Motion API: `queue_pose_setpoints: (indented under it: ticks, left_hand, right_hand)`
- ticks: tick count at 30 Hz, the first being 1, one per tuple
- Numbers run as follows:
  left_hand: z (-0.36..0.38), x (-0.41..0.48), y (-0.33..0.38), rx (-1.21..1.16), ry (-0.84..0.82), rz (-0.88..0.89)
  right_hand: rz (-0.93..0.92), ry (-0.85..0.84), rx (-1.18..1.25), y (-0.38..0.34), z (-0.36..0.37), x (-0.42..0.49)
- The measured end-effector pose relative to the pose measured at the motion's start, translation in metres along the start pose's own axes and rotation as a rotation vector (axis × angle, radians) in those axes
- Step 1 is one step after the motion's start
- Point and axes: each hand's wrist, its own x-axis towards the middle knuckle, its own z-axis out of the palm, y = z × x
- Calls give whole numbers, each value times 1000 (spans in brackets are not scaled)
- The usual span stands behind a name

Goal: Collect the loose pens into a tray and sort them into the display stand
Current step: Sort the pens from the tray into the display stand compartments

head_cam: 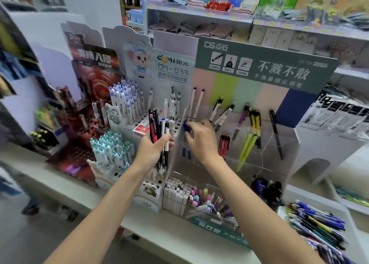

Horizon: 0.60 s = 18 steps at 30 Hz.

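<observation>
- We're pinching a dark blue pen (187, 127) by its top end with our right hand (201, 139), thumb and fingertips closed tight on it
- That pen is sitting upright at the far left end of the clear display stand (265, 136), and its lower part is showing through the acrylic; can't tell if it's actually resting on the bottom
- Our left hand (153, 152) is gripping a bundle of pens (159, 128), fingers wrapped round the middle: a pink-red one, a couple of black ones and some white ones, all pointing up, just left of the stand's edge
- Further right in the same stand, red pens (224, 144), yellow-green pens (247, 150) and a lone black pen (276, 132) are leaning in their own sections
- The tray (354, 225) is sitting down at the bottom right on the counter (159, 233), well apart from both hands, and loose pens (317, 225) are piling in it, mostly blue and black
- Just left of our left hand, a white peg-hole stand (173, 70) is holding rows of purple-capped pens, with teal-capped pens (111, 150) standing lower down
- A box of erasers (175, 194) is sitting right below the clear stand
</observation>
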Motion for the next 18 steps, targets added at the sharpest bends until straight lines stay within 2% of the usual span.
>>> queue_pose_setpoints:
  ticks: [3,5,9,12,15,18]
  left_hand:
    - [0,1,0,-3,-22,-8]
    - [3,2,0,-5,-43,-12]
    - [22,6,0,-94,-64,-22]
    - [40,8,0,-128,-109,-16]
    - [55,10,-1,-149,-136,-23]
    - [68,16,-1,-149,-184,-37]
  right_hand:
    - [10,99,-33,1,-2,0]
    - [32,147,100,-2,-15,2]
    - [193,-58,530,-16,-47,8]
    - [260,-124,638,-16,-54,4]
    - [311,-52,619,-4,-63,1]
    - [353,180,542,18,-87,2]
